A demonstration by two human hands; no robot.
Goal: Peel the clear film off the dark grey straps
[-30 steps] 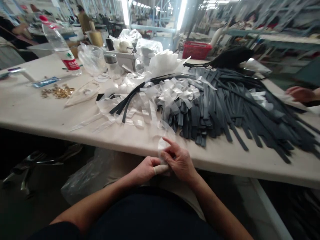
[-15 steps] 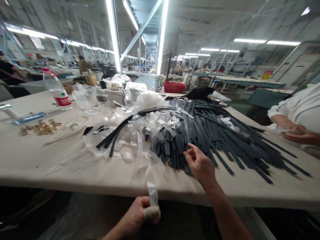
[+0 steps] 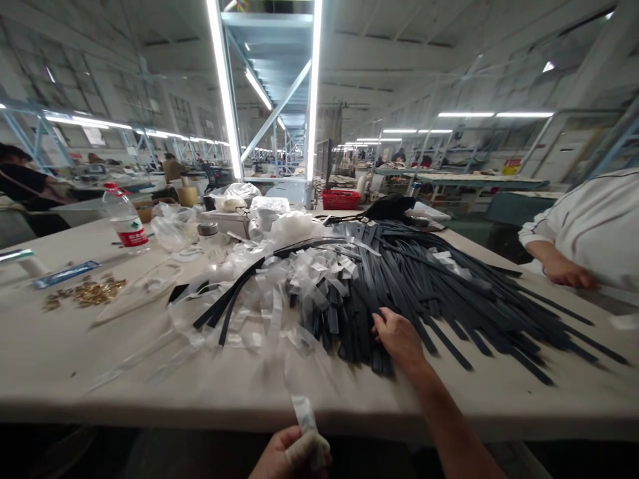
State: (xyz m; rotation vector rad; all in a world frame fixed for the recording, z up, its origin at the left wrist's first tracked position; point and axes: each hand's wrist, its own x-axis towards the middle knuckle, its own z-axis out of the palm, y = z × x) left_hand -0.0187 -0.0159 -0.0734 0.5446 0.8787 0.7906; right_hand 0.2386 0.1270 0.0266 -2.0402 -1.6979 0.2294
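Your left hand (image 3: 289, 454) is just in front of the table's (image 3: 200, 392) near edge, its thumb and fingers pinching a white strip (image 3: 305, 414); 1 digit wears a pale wrap (image 3: 302, 447). The strip rises from your grip across that edge, and its upper part is too faint to follow over the tabletop.

Your right hand (image 3: 398, 336) reaches over the near edge, right of the left hand, to the near ends of the dark strips (image 3: 424, 286). Its fingers are curled, with thumb and forefinger close together; you cannot tell whether they pinch a strip. The dark strips fan in a heap from the table's middle toward its right edge, several ends pointing at the near right corner.

Left of your right hand, white pieces (image 3: 319, 269) lie tangled on and beside the heap. Further toward the left edge are gold-coloured bits (image 3: 102, 291) and a blue packet (image 3: 67, 274). Behind them, near the far edge, stand 1 bottle (image 3: 128, 231) with a red cap and 1 lidded jar (image 3: 210, 245). At the right edge, a co-worker's hand (image 3: 568, 271) is low over the tabletop.
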